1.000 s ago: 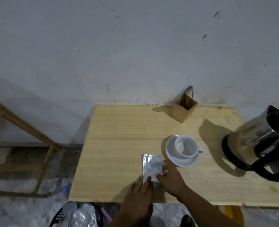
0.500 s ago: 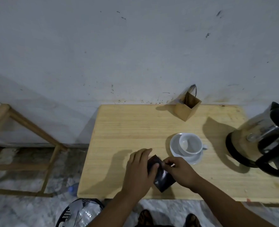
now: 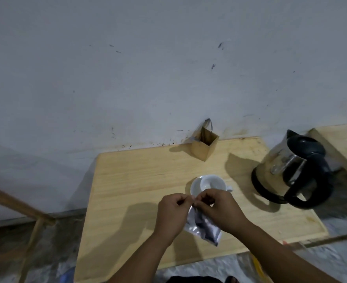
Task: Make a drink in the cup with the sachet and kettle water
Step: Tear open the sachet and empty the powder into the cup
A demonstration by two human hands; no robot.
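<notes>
Head view: left hand (image 3: 171, 214) and right hand (image 3: 219, 210) both pinch the silver sachet's (image 3: 204, 227) top edge, fingertips nearly meeting. Its body hangs below the fingers, just in front of the cup (image 3: 212, 182).

sachet (image 3: 204, 225): glossy foil | kettle (image 3: 286, 166): shiny metal | table (image 3: 131, 180): matt wood

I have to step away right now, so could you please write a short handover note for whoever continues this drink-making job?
Left hand and right hand: both pinch the top edge of the silver sachet, held above the table just in front of the cup, as if to tear it. I cannot tell if it is open yet.
Cup: on its saucer, mid-table, looks empty.
Kettle: on its base at the table's right, untouched.
Wooden holder: by the wall, with what looks like a spoon.
Done: sachet in hand.
Left: open it, tip it into the cup, pour kettle water, probably stir.
</notes>
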